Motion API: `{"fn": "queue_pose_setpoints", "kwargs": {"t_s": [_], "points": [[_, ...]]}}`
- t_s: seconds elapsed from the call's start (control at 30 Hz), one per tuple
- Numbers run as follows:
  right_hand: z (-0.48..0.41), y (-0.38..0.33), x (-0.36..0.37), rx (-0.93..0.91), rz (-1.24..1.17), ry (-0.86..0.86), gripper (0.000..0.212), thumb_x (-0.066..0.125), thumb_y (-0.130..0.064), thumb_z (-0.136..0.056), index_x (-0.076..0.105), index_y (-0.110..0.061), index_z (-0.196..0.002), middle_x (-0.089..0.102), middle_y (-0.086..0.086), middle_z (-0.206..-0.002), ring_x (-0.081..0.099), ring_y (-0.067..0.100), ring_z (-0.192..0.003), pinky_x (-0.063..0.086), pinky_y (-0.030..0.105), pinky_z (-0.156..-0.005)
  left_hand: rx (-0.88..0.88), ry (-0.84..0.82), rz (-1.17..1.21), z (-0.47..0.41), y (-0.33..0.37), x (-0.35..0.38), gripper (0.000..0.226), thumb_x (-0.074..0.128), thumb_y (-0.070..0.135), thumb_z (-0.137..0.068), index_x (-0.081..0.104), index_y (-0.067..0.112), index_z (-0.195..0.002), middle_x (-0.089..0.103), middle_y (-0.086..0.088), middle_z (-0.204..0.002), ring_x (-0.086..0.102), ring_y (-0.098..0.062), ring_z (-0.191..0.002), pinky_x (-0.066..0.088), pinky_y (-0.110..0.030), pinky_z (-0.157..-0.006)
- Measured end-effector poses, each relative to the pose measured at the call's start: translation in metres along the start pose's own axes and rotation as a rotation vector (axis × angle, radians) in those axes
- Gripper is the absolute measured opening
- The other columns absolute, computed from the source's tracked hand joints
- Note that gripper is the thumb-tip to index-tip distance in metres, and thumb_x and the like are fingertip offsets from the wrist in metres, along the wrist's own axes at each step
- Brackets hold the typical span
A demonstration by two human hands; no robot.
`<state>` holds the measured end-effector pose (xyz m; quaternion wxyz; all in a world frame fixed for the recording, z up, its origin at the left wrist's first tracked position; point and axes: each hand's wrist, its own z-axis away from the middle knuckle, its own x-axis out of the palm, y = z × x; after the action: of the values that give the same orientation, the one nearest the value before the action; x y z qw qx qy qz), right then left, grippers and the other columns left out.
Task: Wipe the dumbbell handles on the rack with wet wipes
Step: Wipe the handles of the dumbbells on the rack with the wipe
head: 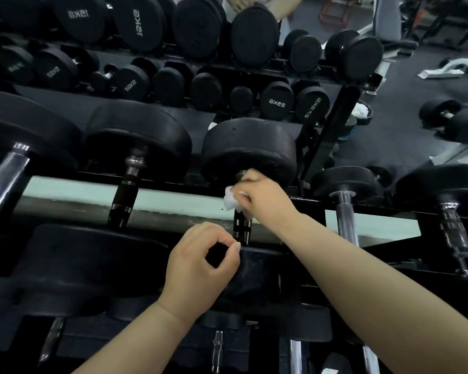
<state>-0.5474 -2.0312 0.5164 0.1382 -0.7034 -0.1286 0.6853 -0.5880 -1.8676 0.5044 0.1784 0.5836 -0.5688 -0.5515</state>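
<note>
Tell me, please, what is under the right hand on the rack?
A crumpled white wet wipe wrapped round the dark metal dumbbell handle. The right hand hides the handle's upper stretch.

Dumbbells (138, 141) lie side by side across the rack (92, 195). The right hand (257, 195) holds a wipe (230, 199) on the middle dumbbell's handle (241, 228); the left hand (200, 265) hovers nearer, over its near head (257, 271).

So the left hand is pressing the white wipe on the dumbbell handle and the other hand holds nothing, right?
No, it is the right hand that grips the white wipe on the dumbbell handle; the left hand holds nothing, as the head view shows.
</note>
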Motion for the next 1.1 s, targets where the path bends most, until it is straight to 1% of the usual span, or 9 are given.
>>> {"fn": "queue_pose_setpoints", "kwargs": {"t_s": [0.1, 0.23, 0.3, 0.37, 0.47, 0.6, 0.83, 0.97, 1.1], "points": [[-0.002, 0.002, 0.001, 0.123, -0.098, 0.091, 0.034, 0.050, -0.012, -0.085, 0.054, -0.009, -0.119, 0.051, 0.013, -0.121, 0.052, 0.028, -0.107, 0.039, 0.032, -0.090, -0.006, 0.001, 0.008, 0.000, 0.001, 0.000, 0.009, 0.047, 0.037, -0.073, 0.052, 0.030, -0.074, 0.057, 0.018, -0.088, 0.052, 0.001, -0.076, 0.041, -0.008, -0.071], [0.018, 0.005, 0.001, -0.101, -0.126, 0.010, 0.014, 0.060, -0.006, -0.075, 0.065, 0.003, -0.085, 0.063, 0.020, -0.094, 0.060, 0.027, -0.090, 0.036, 0.021, -0.075, -0.001, 0.003, 0.001, 0.000, 0.000, 0.000, 0.009, 0.047, 0.037, -0.073, 0.051, 0.030, -0.073, 0.057, 0.019, -0.089, 0.052, 0.002, -0.077, 0.041, -0.007, -0.071], [0.027, 0.011, 0.005, -0.141, -0.240, -0.034, 0.015, 0.059, -0.008, -0.068, 0.068, 0.003, -0.075, 0.061, 0.015, -0.077, 0.056, 0.016, -0.076, 0.036, 0.012, -0.070, 0.004, -0.001, -0.004, 0.000, -0.001, 0.000, 0.008, 0.047, 0.037, -0.073, 0.051, 0.030, -0.074, 0.056, 0.016, -0.092, 0.052, 0.002, -0.078, 0.041, -0.007, -0.072], [0.029, 0.018, 0.008, -0.021, -0.417, 0.059, 0.013, 0.061, -0.006, -0.071, 0.069, 0.001, -0.078, 0.058, 0.004, -0.078, 0.052, 0.008, -0.075, 0.036, 0.003, -0.070, 0.004, 0.000, -0.008, 0.000, -0.001, 0.000, 0.008, 0.047, 0.036, -0.073, 0.051, 0.029, -0.073, 0.057, 0.013, -0.089, 0.052, 0.001, -0.077, 0.042, -0.008, -0.071], [0.024, 0.020, 0.010, 0.357, -0.784, 0.281, 0.020, 0.059, 0.009, -0.076, 0.059, 0.000, -0.094, 0.053, 0.001, -0.082, 0.049, 0.006, -0.073, 0.038, 0.000, -0.064, -0.006, 0.001, -0.001, 0.000, 0.000, 0.000, 0.009, 0.047, 0.036, -0.073, 0.052, 0.028, -0.073, 0.058, 0.012, -0.074, 0.052, 0.001, -0.076, 0.042, -0.008, -0.070], [0.010, 0.016, 0.010, 0.543, -0.996, 0.272, 0.015, 0.059, 0.002, -0.080, 0.052, -0.011, -0.084, 0.052, -0.005, -0.073, 0.050, 0.007, -0.070, 0.042, 0.008, -0.063, -0.016, -0.006, 0.007, 0.000, 0.000, 0.000, 0.011, 0.046, 0.037, -0.072, 0.052, 0.027, -0.073, 0.056, 0.013, -0.091, 0.052, 0.001, -0.076, 0.041, -0.008, -0.070], [0.049, 0.022, 0.011, 0.466, -0.882, -0.187, 0.021, 0.066, -0.009, -0.079, 0.055, -0.018, -0.064, 0.053, -0.009, -0.054, 0.047, -0.007, -0.042, 0.039, 0.008, -0.047, -0.015, -0.012, -0.009, -0.001, 0.000, 0.000, 0.010, 0.046, 0.037, -0.072, 0.052, 0.029, -0.074, 0.056, 0.014, -0.090, 0.052, 0.001, -0.076, 0.041, -0.008, -0.069], [0.032, 0.019, 0.007, 0.494, -0.959, 0.032, 0.026, 0.059, 0.001, -0.081, 0.050, -0.017, -0.064, 0.049, -0.001, -0.061, 0.046, -0.007, -0.039, 0.038, 0.005, -0.046, -0.017, -0.008, -0.004, -0.001, 0.000, 0.001, 0.010, 0.046, 0.036, -0.072, 0.052, 0.028, -0.073, 0.056, 0.013, -0.091, 0.052, 0.000, -0.076, 0.041, -0.008, -0.069], [0.014, 0.019, 0.009, 0.532, -1.068, 0.162, 0.022, 0.057, 0.001, -0.082, 0.050, -0.016, -0.069, 0.053, 0.004, -0.062, 0.051, 0.006, -0.052, 0.041, 0.015, -0.057, -0.009, -0.009, -0.014, -0.001, 0.000, 0.001, 0.009, 0.046, 0.036, -0.072, 0.052, 0.028, -0.073, 0.056, 0.013, -0.091, 0.052, 0.002, -0.076, 0.041, -0.007, -0.071]]}}
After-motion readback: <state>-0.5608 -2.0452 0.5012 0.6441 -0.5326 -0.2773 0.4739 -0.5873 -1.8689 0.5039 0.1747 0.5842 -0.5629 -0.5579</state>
